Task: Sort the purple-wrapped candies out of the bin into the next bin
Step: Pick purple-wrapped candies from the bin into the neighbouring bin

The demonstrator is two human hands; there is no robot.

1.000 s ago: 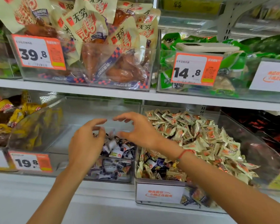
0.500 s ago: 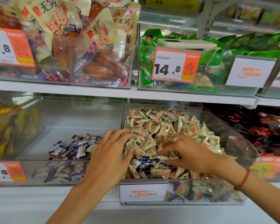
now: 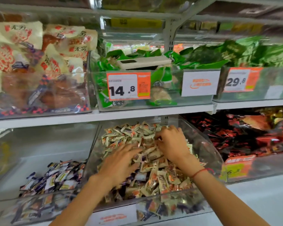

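- Two hands were seen, the left hand (image 3: 119,162) and the right hand (image 3: 171,144), both in one bin.
- Two clear bins were counted on the lower shelf: the candy bin (image 3: 207,154) and the next bin (image 3: 39,152) to its left.
- The cream-and-orange candies (image 3: 155,175) were heaped too many to be counted.
- The purple-wrapped candies (image 3: 55,178) lay in one pile, dozens at least; no exact number could be told.
- Two orange price tags were read, the 14.8 tag (image 3: 128,86) and the 29.8 tag (image 3: 240,79).
- One white sign (image 3: 199,83) was seen between them.
- One red wrist string (image 3: 201,171) was counted.
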